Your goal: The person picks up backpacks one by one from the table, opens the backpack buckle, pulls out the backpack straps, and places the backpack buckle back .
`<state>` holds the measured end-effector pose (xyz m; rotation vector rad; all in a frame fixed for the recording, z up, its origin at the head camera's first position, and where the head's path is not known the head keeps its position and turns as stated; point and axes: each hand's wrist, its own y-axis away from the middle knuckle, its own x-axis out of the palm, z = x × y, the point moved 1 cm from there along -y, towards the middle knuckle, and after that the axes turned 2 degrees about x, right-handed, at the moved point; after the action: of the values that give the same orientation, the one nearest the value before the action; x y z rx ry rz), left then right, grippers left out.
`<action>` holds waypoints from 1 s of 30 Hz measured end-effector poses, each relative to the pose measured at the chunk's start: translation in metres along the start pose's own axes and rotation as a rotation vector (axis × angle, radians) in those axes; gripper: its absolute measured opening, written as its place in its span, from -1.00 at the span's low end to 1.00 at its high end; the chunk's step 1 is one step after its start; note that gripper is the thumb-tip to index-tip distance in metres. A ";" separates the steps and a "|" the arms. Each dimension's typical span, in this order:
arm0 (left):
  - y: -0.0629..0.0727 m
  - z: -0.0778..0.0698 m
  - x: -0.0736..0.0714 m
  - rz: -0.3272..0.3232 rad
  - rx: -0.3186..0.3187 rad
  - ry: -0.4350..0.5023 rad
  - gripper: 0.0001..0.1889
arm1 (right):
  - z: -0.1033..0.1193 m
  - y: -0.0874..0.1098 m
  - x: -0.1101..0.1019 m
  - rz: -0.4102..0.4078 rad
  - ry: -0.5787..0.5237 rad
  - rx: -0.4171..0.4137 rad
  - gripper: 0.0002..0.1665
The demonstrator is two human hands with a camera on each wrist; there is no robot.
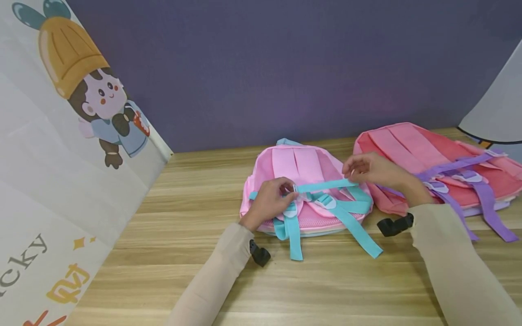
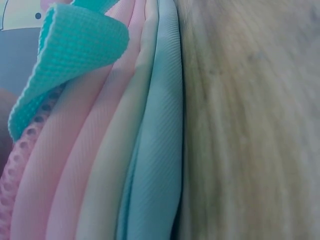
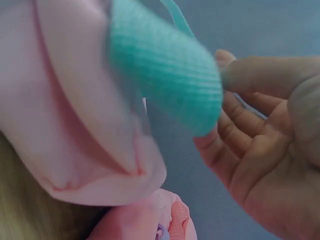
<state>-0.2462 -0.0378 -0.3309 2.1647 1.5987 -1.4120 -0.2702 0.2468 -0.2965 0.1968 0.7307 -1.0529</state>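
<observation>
A pink backpack (image 1: 295, 158) lies with its straps upward on the table. My left hand (image 1: 271, 199) pinches a small whitish buckle (image 1: 295, 188) on its turquoise chest strap (image 1: 324, 185). That strap runs nearly straight to the right, where my right hand (image 1: 373, 172) holds it with bent fingers. In the right wrist view, a folded part of the turquoise webbing (image 3: 167, 67) hides some fingertips. The left wrist view shows the bag's layered edge (image 2: 155, 125) and a looped turquoise strap (image 2: 75, 47). Two turquoise strap ends hang over the bag's near edge.
A coral-pink backpack (image 1: 412, 149) with purple straps (image 1: 491, 206) lies at the right, close to the pink one. Behind the wooden table (image 1: 195, 194) stands a dark blue panel (image 1: 285, 72). At the left is a white panel (image 1: 36, 149) with a cartoon figure.
</observation>
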 end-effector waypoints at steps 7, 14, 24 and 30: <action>0.000 0.001 0.001 0.007 0.002 0.006 -0.80 | 0.005 -0.001 0.004 -0.032 0.162 -0.020 -0.85; 0.000 0.002 0.001 0.012 -0.008 0.009 -0.80 | 0.023 -0.011 0.021 -0.148 0.253 -0.032 -0.85; -0.001 0.001 0.001 0.015 -0.004 0.003 -0.79 | 0.035 -0.026 0.066 -0.106 0.194 -0.091 -0.67; -0.001 0.001 0.001 0.018 0.009 0.004 -0.76 | 0.036 -0.030 0.082 -0.101 0.198 -0.094 -0.59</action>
<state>-0.2478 -0.0369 -0.3319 2.1821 1.5733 -1.4141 -0.2552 0.1556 -0.3154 0.1862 0.9756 -1.1017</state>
